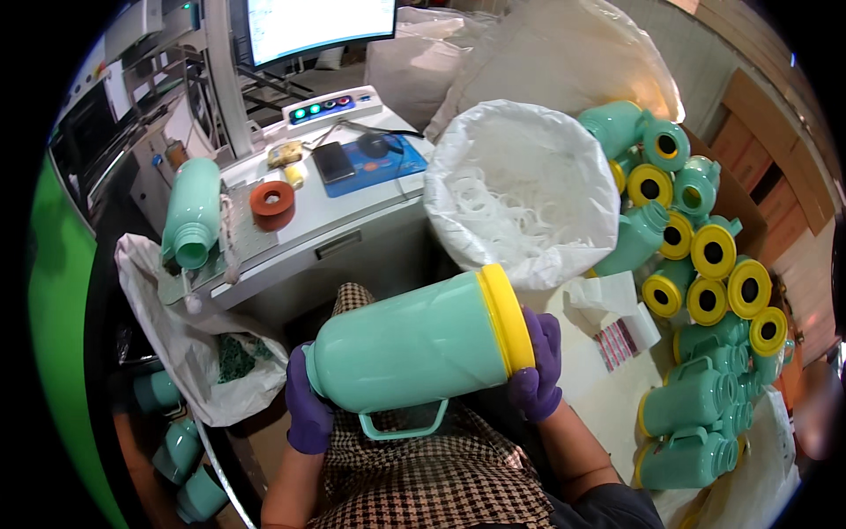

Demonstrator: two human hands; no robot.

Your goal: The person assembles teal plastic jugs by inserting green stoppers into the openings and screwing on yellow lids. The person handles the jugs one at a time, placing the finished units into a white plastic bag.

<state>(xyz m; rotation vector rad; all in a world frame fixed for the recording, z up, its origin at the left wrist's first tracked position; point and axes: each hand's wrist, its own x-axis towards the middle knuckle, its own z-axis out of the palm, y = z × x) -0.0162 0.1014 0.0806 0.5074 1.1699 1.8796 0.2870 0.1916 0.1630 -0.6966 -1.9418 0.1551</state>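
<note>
- Houndstooth cloth (pixel 441 480) covers the person's lap at the lower edge, and a mint-green jug body (pixel 410 348) lies sideways just above it, its handle (pixel 404 425) pointing down toward the lap so both ends stay reachable.
- Left hand (pixel 307 407), in a purple glove, cups the narrow neck end of the jug, fingers wrapped closed round it to steady it.
- Right hand (pixel 536 370), gloved the same, grips the wide end at the yellow ring (pixel 509 319), fingers curled onto the rim; the 2 hands carry the jug between them, clear of any surface.
- Beside the right forearm a pale table (pixel 608 388) holds crumpled white paper (pixel 604 293) and a small striped card (pixel 619 342), lying within easy reach.
- To the right, many finished jugs (pixel 705 256) are stacked on their sides with yellow-ringed mouths facing outward, so they nest in rows; more green ones (pixel 696 432) lie lower down with handles showing.
- To the left, an open white sack (pixel 189 348) sags by the knee, and a few green jug parts (pixel 181 450) sit on the floor below it.
- Ahead, a large bag (pixel 520 189) lined with white plastic stands open and full of thin white rings, close enough to dip into.
- Further left, a grey workstation (pixel 352 220) carries another green body (pixel 192 212) laid on a fixture, an orange tape roll (pixel 272 201) and a control box with coloured buttons (pixel 333 107).
- Farthest, a monitor (pixel 319 26) faces the seat.
</note>
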